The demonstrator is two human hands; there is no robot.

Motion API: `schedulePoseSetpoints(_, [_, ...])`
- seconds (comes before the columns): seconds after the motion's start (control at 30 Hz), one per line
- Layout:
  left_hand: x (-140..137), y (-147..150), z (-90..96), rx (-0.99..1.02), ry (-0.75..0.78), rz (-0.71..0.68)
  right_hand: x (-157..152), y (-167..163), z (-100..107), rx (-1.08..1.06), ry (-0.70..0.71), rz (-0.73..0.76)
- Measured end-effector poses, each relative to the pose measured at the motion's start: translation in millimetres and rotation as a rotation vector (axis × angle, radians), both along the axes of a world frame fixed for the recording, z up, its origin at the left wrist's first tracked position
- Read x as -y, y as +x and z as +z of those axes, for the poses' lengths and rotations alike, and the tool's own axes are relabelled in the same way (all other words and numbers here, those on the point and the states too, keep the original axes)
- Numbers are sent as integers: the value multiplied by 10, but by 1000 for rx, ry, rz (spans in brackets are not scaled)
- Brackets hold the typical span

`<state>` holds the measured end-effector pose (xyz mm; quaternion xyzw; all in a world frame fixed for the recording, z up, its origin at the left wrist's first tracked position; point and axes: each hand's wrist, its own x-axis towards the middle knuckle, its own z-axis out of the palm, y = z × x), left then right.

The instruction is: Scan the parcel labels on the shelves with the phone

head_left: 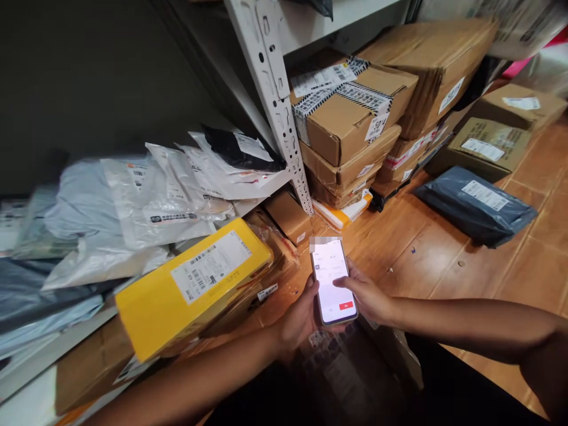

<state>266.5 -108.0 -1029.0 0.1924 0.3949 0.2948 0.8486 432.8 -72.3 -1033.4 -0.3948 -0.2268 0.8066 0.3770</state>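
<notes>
A lit smartphone [327, 296] is held upright in front of me, its screen mostly white with a red button near the bottom. My left hand [298, 322] grips its left side and lower end, the thumb along the edge. On the other side, my right hand [366, 296] is closed about the right edge, with its thumb over the middle of the screen. Small text on the screen is too fine to read. Below the phone, a package in clear wrap [341, 373] sits near my lap, dim and partly hidden by my hands.
Left, a yellow box [151, 313] with a white label rests by a shelf piled with mailer bags [146, 207]. A perforated white post [284, 112] stands ahead. Stacked cardboard boxes [323, 133] rise behind it. A dark blue parcel [448, 204] lies on the wooden floor [439, 272].
</notes>
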Motion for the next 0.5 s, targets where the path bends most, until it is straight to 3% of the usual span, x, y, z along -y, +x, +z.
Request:
schedulePoseSetpoints(0.27, [201,-293,-12,15,34,55,48,-356,-98,104,91,68])
schedulePoseSetpoints(0.5, [207,-419,12,8,-34,72,36,-243,-165,36,184,235])
